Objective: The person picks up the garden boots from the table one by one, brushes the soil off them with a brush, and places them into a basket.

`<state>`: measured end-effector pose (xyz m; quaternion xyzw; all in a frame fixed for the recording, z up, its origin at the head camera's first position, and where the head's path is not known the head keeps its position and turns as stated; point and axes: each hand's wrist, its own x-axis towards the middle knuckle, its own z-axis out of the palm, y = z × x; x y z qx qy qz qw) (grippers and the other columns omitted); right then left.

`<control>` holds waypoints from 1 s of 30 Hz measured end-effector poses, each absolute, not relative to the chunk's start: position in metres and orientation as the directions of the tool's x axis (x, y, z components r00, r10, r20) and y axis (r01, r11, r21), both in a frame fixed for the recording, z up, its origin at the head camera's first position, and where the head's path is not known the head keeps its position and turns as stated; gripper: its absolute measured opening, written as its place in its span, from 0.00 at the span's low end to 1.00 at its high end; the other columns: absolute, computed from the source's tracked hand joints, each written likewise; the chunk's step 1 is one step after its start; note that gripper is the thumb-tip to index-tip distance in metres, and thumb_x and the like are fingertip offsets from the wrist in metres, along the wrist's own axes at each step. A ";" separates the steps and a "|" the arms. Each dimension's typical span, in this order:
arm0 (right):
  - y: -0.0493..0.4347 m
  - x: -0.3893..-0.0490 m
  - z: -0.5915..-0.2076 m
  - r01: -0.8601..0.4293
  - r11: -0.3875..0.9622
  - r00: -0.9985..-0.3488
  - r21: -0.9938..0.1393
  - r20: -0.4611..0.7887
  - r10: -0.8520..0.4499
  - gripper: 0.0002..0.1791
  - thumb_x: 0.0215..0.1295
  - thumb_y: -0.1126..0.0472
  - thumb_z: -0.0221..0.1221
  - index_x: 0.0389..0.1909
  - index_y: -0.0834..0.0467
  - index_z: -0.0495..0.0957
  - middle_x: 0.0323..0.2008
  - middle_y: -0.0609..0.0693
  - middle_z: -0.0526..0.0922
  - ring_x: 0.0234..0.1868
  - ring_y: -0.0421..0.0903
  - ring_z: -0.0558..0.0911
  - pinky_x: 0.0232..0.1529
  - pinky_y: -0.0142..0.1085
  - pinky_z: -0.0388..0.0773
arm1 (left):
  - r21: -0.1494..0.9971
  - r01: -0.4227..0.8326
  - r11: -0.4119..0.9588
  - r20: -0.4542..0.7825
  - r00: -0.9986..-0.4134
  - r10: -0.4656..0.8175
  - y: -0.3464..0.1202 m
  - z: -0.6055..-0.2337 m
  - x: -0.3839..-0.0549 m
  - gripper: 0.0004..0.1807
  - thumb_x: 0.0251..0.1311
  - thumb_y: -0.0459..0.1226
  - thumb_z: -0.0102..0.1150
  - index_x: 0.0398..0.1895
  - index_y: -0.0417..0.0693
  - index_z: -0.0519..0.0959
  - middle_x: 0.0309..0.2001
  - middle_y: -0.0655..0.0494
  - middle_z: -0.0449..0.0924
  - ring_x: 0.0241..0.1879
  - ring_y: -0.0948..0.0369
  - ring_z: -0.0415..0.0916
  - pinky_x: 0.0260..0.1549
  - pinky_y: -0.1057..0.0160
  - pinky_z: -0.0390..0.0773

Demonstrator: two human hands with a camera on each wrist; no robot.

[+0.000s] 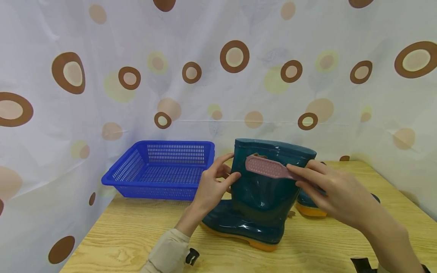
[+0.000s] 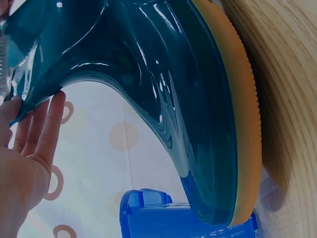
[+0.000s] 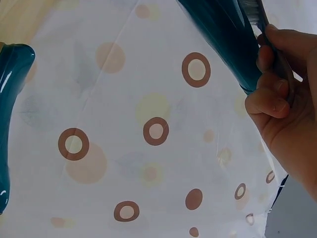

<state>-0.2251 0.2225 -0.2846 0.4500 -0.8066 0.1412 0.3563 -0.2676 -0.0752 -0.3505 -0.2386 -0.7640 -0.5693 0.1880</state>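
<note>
A dark teal rubber boot [image 1: 261,201] with an orange sole stands on the table in the head view, its toe toward the left. My left hand [image 1: 209,185] pinches the left edge of the boot's shaft, thumb in front; the left wrist view shows the fingers behind it. In my right hand [image 1: 341,193] is the handle of a pink brush [image 1: 264,167]. The brush's bristles, seen in the right wrist view, face the upper shaft, where a brown smudge [image 1: 260,156] shows just above the brush head.
Behind and right of the held boot lies a second boot [image 1: 310,208], partly hidden by my right hand. A blue plastic basket [image 1: 153,184] sits at the back left of the wooden table [image 1: 136,235]. A dotted curtain [image 1: 205,94] hangs behind.
</note>
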 end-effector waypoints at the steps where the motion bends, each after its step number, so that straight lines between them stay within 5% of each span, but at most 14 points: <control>1: 0.223 -0.225 -0.285 -0.828 0.553 -0.348 0.088 0.694 -0.630 0.17 0.68 0.59 0.62 0.56 0.55 0.82 0.32 0.36 0.68 0.24 0.26 0.61 0.22 0.15 0.56 | 0.779 0.579 0.239 0.560 -0.815 0.149 -0.075 -0.351 -0.268 0.28 0.65 0.39 0.63 0.69 0.59 0.70 0.35 0.47 0.80 0.31 0.60 0.82 0.25 0.63 0.86; 5: 0.222 -0.224 -0.284 -0.832 0.549 -0.364 0.083 0.664 -0.653 0.25 0.56 0.69 0.68 0.56 0.54 0.82 0.32 0.35 0.67 0.23 0.25 0.60 0.22 0.15 0.55 | 0.777 0.582 0.241 0.564 -0.813 0.145 -0.076 -0.350 -0.267 0.28 0.65 0.39 0.63 0.69 0.59 0.70 0.35 0.48 0.79 0.30 0.62 0.81 0.24 0.62 0.86; 10: 0.222 -0.223 -0.284 -0.840 0.535 -0.362 0.096 0.635 -0.683 0.27 0.52 0.69 0.69 0.56 0.53 0.82 0.32 0.34 0.69 0.25 0.25 0.61 0.24 0.15 0.57 | 0.775 0.586 0.235 0.569 -0.810 0.144 -0.076 -0.351 -0.267 0.29 0.65 0.38 0.63 0.69 0.58 0.70 0.35 0.47 0.79 0.30 0.62 0.81 0.23 0.62 0.86; 12: 0.222 -0.223 -0.284 -0.852 0.515 -0.349 0.091 0.635 -0.689 0.26 0.53 0.69 0.69 0.56 0.53 0.82 0.33 0.34 0.69 0.25 0.25 0.61 0.24 0.15 0.57 | 0.773 0.590 0.234 0.572 -0.807 0.146 -0.076 -0.351 -0.268 0.29 0.65 0.38 0.63 0.69 0.58 0.70 0.35 0.47 0.80 0.30 0.62 0.81 0.23 0.62 0.85; 16: 0.222 -0.222 -0.283 -0.866 0.490 -0.301 0.103 0.675 -0.674 0.17 0.71 0.54 0.59 0.57 0.54 0.81 0.33 0.34 0.70 0.25 0.25 0.62 0.24 0.15 0.57 | 0.776 0.586 0.234 0.568 -0.810 0.147 -0.075 -0.351 -0.269 0.28 0.65 0.38 0.63 0.69 0.59 0.70 0.35 0.48 0.80 0.30 0.63 0.81 0.23 0.63 0.85; 20: 0.221 -0.223 -0.282 -0.848 0.508 -0.249 0.151 0.733 -0.633 0.28 0.77 0.41 0.44 0.54 0.56 0.82 0.32 0.36 0.71 0.25 0.26 0.62 0.24 0.16 0.57 | 0.784 0.575 0.236 0.556 -0.818 0.147 -0.075 -0.351 -0.269 0.29 0.65 0.38 0.63 0.69 0.59 0.70 0.35 0.48 0.80 0.31 0.63 0.81 0.24 0.62 0.86; 27: 0.220 -0.225 -0.283 -0.834 0.528 -0.278 0.161 0.704 -0.654 0.28 0.77 0.41 0.42 0.54 0.55 0.83 0.30 0.35 0.69 0.22 0.25 0.59 0.22 0.15 0.55 | 0.787 0.570 0.238 0.552 -0.821 0.145 -0.075 -0.351 -0.268 0.28 0.65 0.38 0.63 0.68 0.59 0.70 0.35 0.48 0.80 0.31 0.63 0.81 0.24 0.62 0.86; 30: 0.219 -0.225 -0.285 -0.840 0.525 -0.310 0.139 0.671 -0.673 0.18 0.74 0.49 0.55 0.55 0.54 0.82 0.31 0.34 0.70 0.22 0.25 0.60 0.22 0.15 0.56 | 0.779 0.582 0.235 0.564 -0.813 0.146 -0.076 -0.351 -0.268 0.29 0.65 0.38 0.63 0.69 0.59 0.70 0.35 0.48 0.80 0.30 0.62 0.81 0.24 0.62 0.86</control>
